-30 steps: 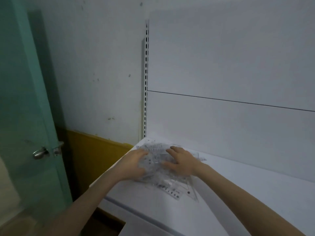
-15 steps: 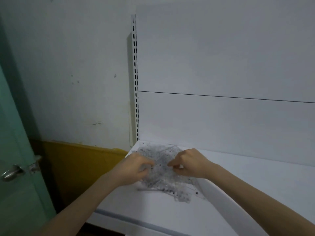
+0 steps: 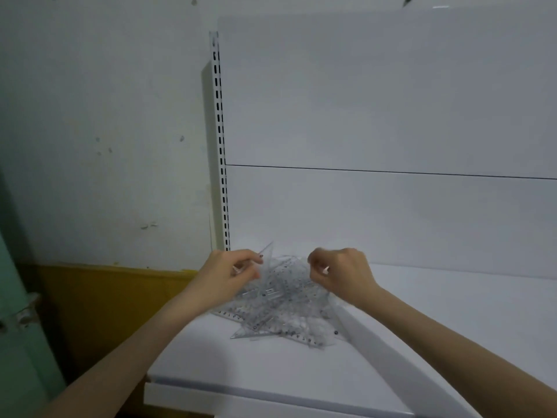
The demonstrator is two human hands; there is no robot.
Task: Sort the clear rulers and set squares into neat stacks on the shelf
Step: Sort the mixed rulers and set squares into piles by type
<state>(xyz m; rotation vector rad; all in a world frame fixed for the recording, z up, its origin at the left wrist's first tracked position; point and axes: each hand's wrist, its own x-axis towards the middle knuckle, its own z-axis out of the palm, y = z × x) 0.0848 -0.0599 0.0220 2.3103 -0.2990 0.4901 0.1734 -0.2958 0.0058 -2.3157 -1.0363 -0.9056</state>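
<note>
We look down on a white shelf (image 3: pixel 241 366) with a pale grey strip along its front edge. A tangled heap of clear rulers and set squares (image 3: pixel 280 312) lies near its back left corner, pieces overlapping at every angle, with one set square (image 3: pixel 269 255) tilted up at the heap's back left.

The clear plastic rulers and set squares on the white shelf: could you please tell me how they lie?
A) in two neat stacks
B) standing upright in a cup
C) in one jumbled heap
C: the clear plastic rulers and set squares lie crisscrossed in one heap on the white shelf.
</note>
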